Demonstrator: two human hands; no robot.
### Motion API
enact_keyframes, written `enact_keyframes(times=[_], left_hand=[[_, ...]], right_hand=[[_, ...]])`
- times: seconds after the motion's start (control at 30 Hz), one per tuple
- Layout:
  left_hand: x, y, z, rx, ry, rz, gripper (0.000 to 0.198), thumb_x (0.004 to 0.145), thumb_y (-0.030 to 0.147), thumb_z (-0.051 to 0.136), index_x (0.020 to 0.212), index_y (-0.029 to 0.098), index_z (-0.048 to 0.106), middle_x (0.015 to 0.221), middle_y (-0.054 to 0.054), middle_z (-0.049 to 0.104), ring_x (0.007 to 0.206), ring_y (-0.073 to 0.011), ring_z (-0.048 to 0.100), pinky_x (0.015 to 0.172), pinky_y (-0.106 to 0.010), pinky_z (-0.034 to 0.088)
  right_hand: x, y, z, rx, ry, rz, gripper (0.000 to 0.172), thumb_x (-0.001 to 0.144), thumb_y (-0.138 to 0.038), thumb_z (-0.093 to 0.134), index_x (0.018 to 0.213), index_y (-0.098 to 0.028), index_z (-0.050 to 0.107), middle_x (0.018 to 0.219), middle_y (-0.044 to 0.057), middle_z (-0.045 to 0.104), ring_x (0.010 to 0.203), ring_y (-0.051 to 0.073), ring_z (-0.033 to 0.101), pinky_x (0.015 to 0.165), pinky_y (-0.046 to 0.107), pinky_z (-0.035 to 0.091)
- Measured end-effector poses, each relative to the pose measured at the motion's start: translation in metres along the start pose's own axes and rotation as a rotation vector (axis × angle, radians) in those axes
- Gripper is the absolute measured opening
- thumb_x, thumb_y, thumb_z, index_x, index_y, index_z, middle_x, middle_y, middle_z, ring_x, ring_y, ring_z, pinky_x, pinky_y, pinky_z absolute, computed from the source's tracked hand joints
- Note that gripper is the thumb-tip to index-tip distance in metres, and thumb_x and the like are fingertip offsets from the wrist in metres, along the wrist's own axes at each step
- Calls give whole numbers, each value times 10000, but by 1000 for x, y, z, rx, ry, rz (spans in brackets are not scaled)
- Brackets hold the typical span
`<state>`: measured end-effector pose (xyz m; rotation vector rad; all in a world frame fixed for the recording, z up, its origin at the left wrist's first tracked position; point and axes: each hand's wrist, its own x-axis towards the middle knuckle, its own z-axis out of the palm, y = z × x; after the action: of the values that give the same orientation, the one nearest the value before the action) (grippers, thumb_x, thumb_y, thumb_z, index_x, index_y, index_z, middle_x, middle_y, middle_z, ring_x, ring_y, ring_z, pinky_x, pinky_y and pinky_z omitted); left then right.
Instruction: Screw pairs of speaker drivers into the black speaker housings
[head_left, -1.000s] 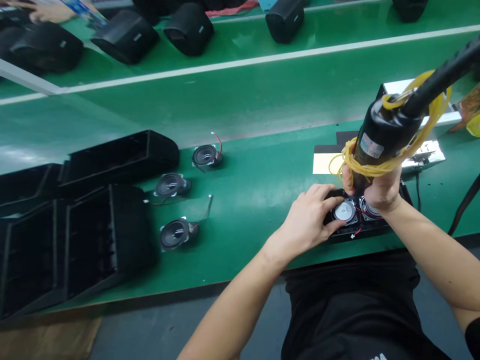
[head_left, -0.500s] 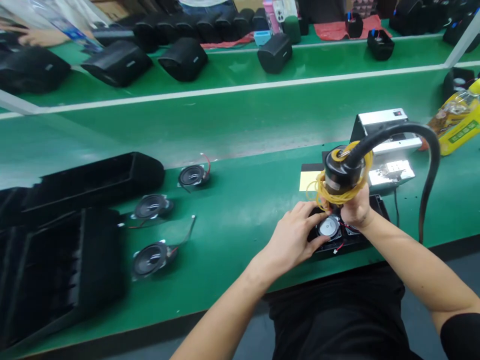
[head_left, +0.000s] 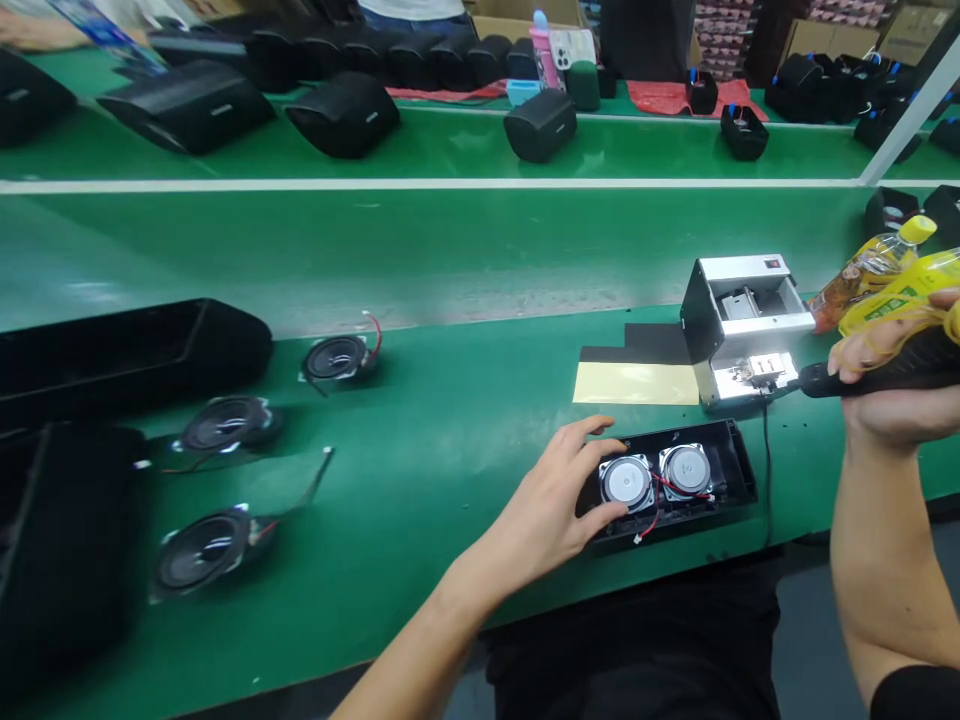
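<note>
My left hand point(head_left: 559, 485) rests at the left end of a black housing point(head_left: 724, 465), thumb and fingers spread around the left speaker driver point(head_left: 628, 483). A second driver point(head_left: 686, 469) sits beside it, with red wires between them. At the right edge, my right hand point(head_left: 892, 375) grips a black electric screwdriver point(head_left: 919, 362), held sideways. Its tip is at the lit front of the silver and black screw feeder point(head_left: 746, 310).
Three loose speakers point(head_left: 337, 358) lie left of centre, beside large black housings point(head_left: 135, 350). Behind the feeder's right side are drink bottles point(head_left: 862, 275). A yellow and black sheet point(head_left: 636, 383) lies left of the feeder. A raised green shelf point(head_left: 450, 150) carries black boxes.
My right hand has carried the screwdriver from above the housing to the feeder at the right. My left hand stays by the left driver. The view has shifted.
</note>
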<state>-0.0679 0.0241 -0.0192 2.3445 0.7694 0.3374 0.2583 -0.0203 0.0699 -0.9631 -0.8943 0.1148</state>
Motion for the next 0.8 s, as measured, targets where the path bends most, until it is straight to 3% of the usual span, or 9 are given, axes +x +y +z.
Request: enact_keyframes(times=[0.07,0.23,0.37,0.47,0.57,0.67,0.8], left_hand=[[-2,-3,3,-19,43,-25,552,955,349,766,1422,262,484,1610,-168,456,1531,-357,467,1229,-613,482],[-6,-4,6,40,75,-74,719,921,413,796,1500,266,396,1612,-185,437,1552,-393,433,1241,-652,456],[-8,-2,5,74,62,-163,789,899,455,801,1540,262,383,1606,-185,466,1528,-408,470,1222,-648,479],[-8,0,4,54,45,-214,778,902,454,784,1544,248,394,1605,-178,478,1513,-391,501,1194,-604,521],[-8,2,4,27,35,-241,734,894,438,783,1508,238,433,1565,-165,510,1474,-376,548,1168,-569,550],[-7,3,4,10,20,-248,712,887,423,795,1474,226,444,1538,-157,518,1435,-363,581,1167,-558,549],[-6,3,3,4,33,-231,709,884,430,799,1457,229,434,1523,-154,523,1401,-363,607,1140,-559,564]], right_hand=[[-2,10,0,-10,1,-55,709,880,-923,374,931,-243,564,452,-75,385,307,138,312,296,263,305],[-8,22,-4,-40,-23,16,789,863,-982,282,928,-241,543,452,-71,373,314,150,328,293,272,305],[-4,17,-9,29,7,1,710,955,-846,284,1003,-238,648,518,-50,420,324,144,358,287,273,329],[1,12,-2,74,-8,-56,660,974,-794,306,1025,-254,681,540,-43,413,343,137,369,299,262,345],[4,11,10,74,-104,18,698,902,-881,431,1087,-241,638,544,-62,418,359,136,361,322,264,340],[4,15,16,24,-95,110,805,835,-977,421,1037,-216,590,535,-63,432,361,133,353,325,264,303],[4,20,11,-2,-93,108,760,871,-953,386,979,-224,572,501,-74,415,339,125,338,325,256,306]])
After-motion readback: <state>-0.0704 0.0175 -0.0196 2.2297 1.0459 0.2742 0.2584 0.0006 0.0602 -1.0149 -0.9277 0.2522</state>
